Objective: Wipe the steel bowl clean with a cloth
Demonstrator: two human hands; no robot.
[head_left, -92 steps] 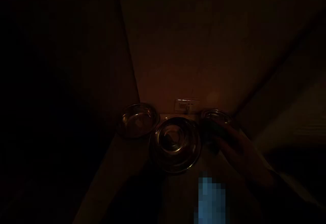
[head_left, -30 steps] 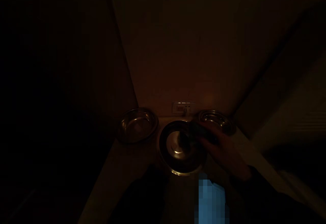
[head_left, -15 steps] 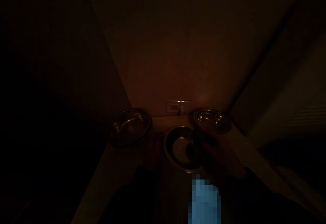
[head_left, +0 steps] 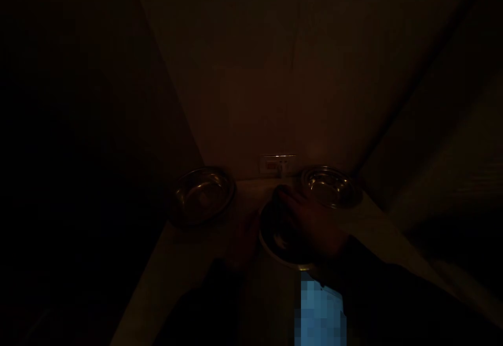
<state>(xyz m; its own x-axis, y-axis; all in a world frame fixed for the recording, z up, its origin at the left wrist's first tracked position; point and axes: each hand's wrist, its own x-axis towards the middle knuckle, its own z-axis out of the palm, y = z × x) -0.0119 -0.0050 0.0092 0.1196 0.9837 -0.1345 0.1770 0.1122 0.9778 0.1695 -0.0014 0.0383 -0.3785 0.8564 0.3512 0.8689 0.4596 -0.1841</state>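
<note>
Very little light reaches the scene. A round metal bowl (head_left: 281, 262) sits in the middle of the table, and deep shadow fills most of its inside. At its left rim is my left hand (head_left: 242, 238), its fingers apparently closed on the edge, though they show only faintly. My right hand (head_left: 308, 215) reaches over the bowl's far right side. Its fingers are closed round a dark object (head_left: 281, 194) near the far rim; the darkness hides what kind of thing it is.
Another metal bowl (head_left: 202, 196) stands at the table's back left corner, and more metal bowls, seemingly stacked, (head_left: 328, 186) are at the back right. A wall socket (head_left: 278, 164) with a plug is behind. A bright blurred-out phone-like screen (head_left: 322, 314) lies at the front.
My right hand has moved left and away from me with the dark object, from the bowl's right side to its far rim. My left hand stays beside the left rim.
</note>
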